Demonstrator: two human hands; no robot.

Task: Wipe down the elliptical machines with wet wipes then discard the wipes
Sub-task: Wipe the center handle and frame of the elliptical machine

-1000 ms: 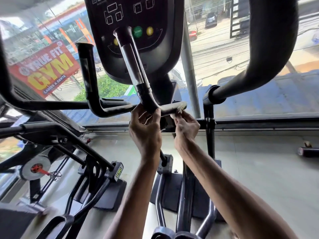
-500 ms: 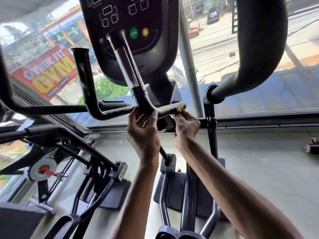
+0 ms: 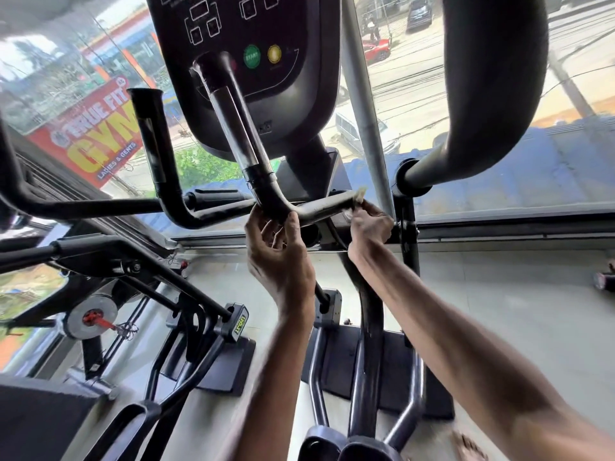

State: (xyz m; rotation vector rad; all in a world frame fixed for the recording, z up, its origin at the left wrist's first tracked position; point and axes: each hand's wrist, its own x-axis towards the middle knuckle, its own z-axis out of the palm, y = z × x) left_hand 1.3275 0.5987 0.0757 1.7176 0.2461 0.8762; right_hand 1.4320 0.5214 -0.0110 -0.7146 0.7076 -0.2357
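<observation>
Head view, front of the elliptical; left hand (image 3: 280,259) curls thumb and fingers round the bend of the black handlebar (image 3: 324,207), just below the console (image 3: 253,94); right hand (image 3: 370,227) pinches a pale wet wipe (image 3: 359,197) against the end of that bar's horizontal stretch, wipe partly over the tip; both forearms reach up from below; red gym sign (image 3: 93,134) outside the window, left.

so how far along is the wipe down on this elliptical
Mid-wipe. The right hand pinches the wet wipe around the end of the fixed handlebar; the left hand grips its bend. Which parts are already clean cannot be told. Discarding the wipe, and perhaps the neighbouring machine, remain.
</observation>
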